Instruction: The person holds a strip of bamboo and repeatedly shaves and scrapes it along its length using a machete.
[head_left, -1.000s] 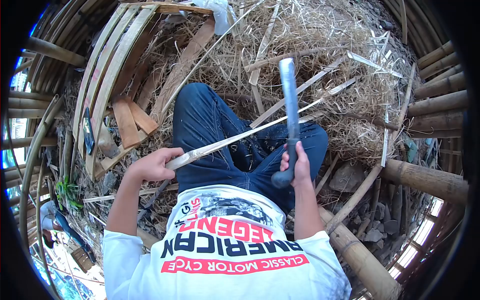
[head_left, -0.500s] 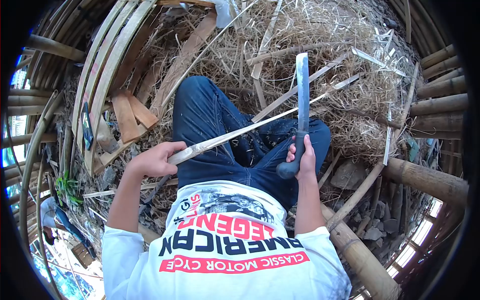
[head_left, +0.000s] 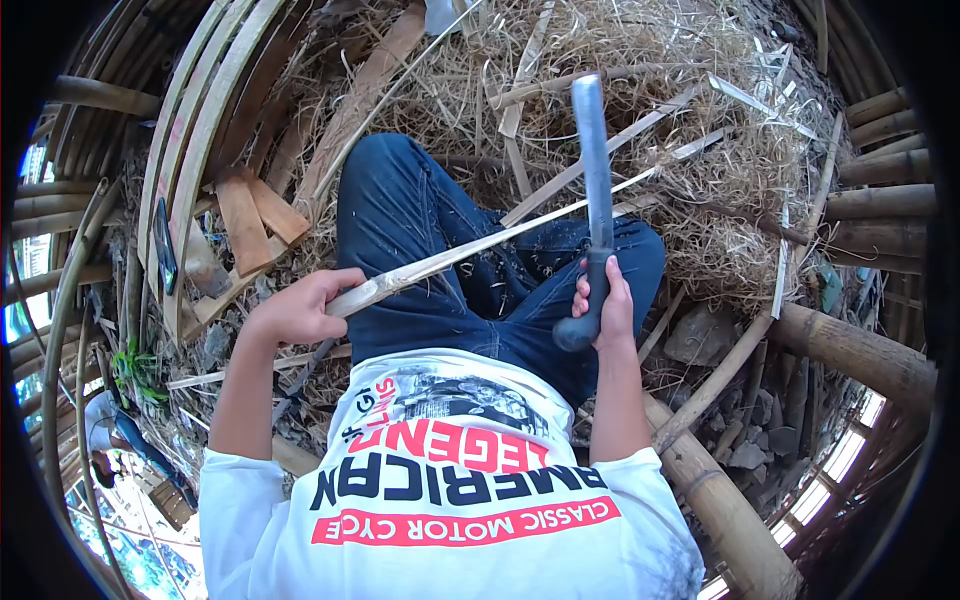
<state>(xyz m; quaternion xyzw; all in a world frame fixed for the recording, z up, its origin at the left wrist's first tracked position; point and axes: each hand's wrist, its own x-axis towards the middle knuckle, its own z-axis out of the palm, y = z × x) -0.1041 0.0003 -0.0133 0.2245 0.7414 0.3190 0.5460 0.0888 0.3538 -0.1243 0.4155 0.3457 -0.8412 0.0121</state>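
My left hand (head_left: 308,306) is closed round the thick near end of a long pale bamboo strip (head_left: 428,266). The strip slants up and right across my lap, thinning toward its far end. In my right hand (head_left: 612,303) is a machete (head_left: 594,165), gripped by its dark rounded handle. Its blade points away from me and crosses over the strip near the right knee. Small shavings dot my blue jeans (head_left: 395,215), and my legs are folded under both tools.
Curly shavings (head_left: 640,110) cover the ground ahead. Long slats (head_left: 190,150) lean at the left beside short wooden pieces (head_left: 245,225). A thick bamboo pole (head_left: 720,500) runs along my right, near stones (head_left: 700,335). Another person (head_left: 135,440) shows at the lower left.
The machete's tip has swung slightly left and away from me. My left hand has shifted a little left and toward the far side with the strip; the view has tilted slightly.
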